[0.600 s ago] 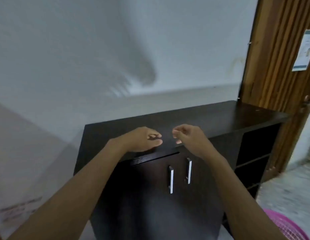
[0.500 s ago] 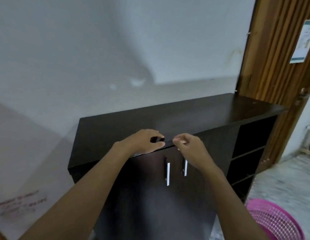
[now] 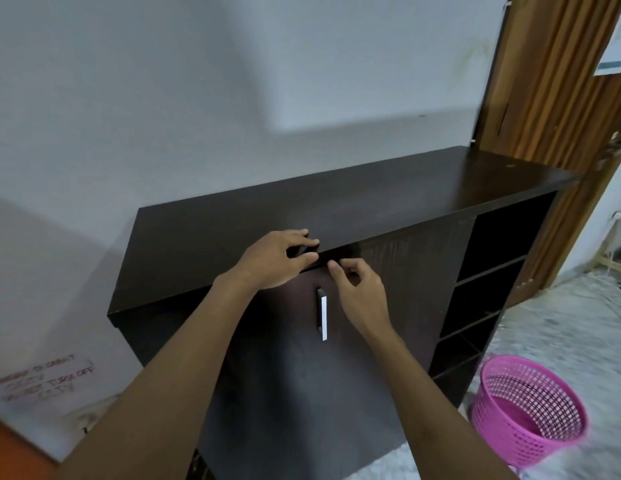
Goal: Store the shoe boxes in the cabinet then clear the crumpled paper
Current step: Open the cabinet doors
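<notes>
A dark brown cabinet (image 3: 388, 199) stands against the white wall, with two front doors and a silver handle (image 3: 323, 315) showing on the left door. My left hand (image 3: 274, 261) lies over the front edge of the top, fingers above and thumb below, gripping the top edge of the left door (image 3: 285, 358). My right hand (image 3: 359, 296) is just beside it, its curled fingertips pinching at the top edge of the right door (image 3: 413, 271). It hides the second handle. No shoe boxes or crumpled paper are in view.
Open dark shelves (image 3: 489, 265) fill the cabinet's right end. A pink mesh basket (image 3: 531, 414) sits on the speckled floor at lower right. A slatted wooden door (image 3: 558, 98) rises behind the cabinet's right side. An orange object (image 3: 11, 448) shows at the bottom left.
Both hands have dropped from over the cabinet top to its front edge where the two doors meet. The view has moved closer, and my right hand now covers the right handle.
</notes>
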`<act>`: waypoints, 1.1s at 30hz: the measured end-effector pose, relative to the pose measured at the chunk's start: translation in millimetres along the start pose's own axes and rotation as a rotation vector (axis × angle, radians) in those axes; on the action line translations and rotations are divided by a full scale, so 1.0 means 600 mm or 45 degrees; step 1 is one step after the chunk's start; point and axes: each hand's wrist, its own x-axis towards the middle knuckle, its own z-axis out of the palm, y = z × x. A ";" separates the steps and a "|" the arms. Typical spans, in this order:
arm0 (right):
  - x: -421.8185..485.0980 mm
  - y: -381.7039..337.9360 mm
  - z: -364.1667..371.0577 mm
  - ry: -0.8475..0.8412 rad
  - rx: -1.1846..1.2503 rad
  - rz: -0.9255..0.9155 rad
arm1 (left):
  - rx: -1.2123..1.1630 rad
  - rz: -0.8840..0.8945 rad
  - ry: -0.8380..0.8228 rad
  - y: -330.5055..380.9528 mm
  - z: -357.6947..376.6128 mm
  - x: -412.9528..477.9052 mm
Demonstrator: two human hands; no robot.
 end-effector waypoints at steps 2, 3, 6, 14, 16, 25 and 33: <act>-0.001 -0.005 0.006 0.025 0.016 0.024 | -0.010 -0.015 -0.003 0.000 0.000 0.000; 0.000 -0.006 0.009 0.038 0.029 0.038 | -0.011 -0.024 -0.005 0.000 0.001 0.001; 0.004 -0.005 0.015 0.059 0.066 0.057 | -0.005 -0.041 -0.013 -0.004 0.003 0.003; -0.005 -0.017 0.016 0.084 0.194 0.096 | -0.026 -0.050 -0.039 -0.002 0.000 0.001; -0.007 -0.019 0.012 0.082 0.183 0.114 | 0.000 -0.040 -0.035 -0.002 0.000 0.001; -0.057 -0.034 -0.014 0.113 0.189 0.201 | 0.076 0.009 -0.097 0.001 -0.010 -0.020; -0.109 -0.065 -0.044 -0.022 0.042 0.240 | 0.232 0.044 -0.232 -0.004 -0.028 -0.068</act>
